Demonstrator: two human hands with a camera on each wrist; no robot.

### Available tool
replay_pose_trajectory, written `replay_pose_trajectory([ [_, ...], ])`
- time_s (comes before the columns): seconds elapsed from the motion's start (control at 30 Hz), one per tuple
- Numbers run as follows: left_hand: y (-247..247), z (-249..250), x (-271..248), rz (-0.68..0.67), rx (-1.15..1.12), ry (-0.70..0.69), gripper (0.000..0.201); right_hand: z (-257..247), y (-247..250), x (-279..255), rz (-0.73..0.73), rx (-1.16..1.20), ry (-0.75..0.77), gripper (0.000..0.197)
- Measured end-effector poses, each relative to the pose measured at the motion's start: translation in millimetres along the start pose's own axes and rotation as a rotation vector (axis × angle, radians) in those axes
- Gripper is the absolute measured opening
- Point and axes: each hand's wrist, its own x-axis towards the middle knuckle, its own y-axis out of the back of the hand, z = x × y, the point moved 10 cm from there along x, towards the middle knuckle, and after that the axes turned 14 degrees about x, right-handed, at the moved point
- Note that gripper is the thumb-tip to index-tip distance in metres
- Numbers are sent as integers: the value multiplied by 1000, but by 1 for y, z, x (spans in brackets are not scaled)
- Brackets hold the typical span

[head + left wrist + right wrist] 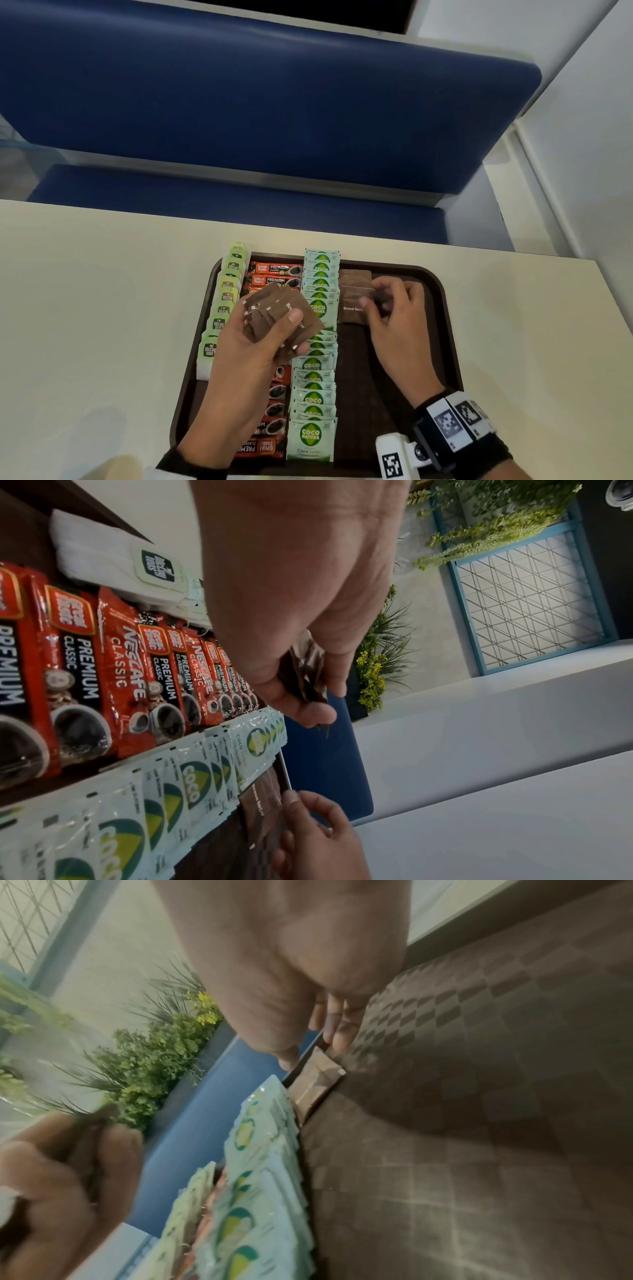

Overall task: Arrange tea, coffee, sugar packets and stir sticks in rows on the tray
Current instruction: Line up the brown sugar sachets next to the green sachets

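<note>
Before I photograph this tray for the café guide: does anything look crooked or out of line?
Mostly neat. The tea bags row at the tray's left edge spills over the rim onto the table, and the coco sugar row overhangs the far rim. The brown sugar row is only begun.

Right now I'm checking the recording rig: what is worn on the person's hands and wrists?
Both hands are bare. The right hand has a black wrist strap carrying white blocks printed with black square code markers and a small white camera mount. The left hand shows a dark cuff with a white edge at the wrist.
</note>
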Motion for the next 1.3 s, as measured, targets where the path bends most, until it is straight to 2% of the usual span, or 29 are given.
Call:
replay_pose_trajectory([
  [0.1, -5, -2, -1, -14, -61, 31, 43, -32, 5, -13, 18, 169, 26, 21],
  [0.2, -13, -5, -2, -54, -144, 72, 31, -55, -13, -28, -154, 347, -71, 20],
  [0.27, -20, -3, -3, -85, -175, 84, 32, -59, -27, -35, -268, 411, -185, 24],
  [0.33, -25, 0, -4, -107, -134, 61, 33, -62, -32, -38, -316, 436, -233, 20],
  [0.5, -25, 5, -3, -90, -53, 14, 35, -53, -15, -26, -269, 525, -297, 14],
  [0.57, -21, 6, -2, -70, -55, 8, 34, -42, 1, -16, -193, 537, -296, 16],
  [0.67, -14, 5, -2, -45, -70, 7, 35, -18, 21, -1, -88, 400, -244, 15],
  [0.83, -10, 2, -2, -32, -61, 14, 37, 14, 9, -2, -216, 100, -196, 16],
  [0.97, -8, 0, -1, -28, -62, 17, 38, 19, 3, -10, -248, 64, -164, 18],
  [1.3, -7, -4, -2, -21, -74, 31, 41, 12, -2, -4, -169, 8, -14, 28],
])
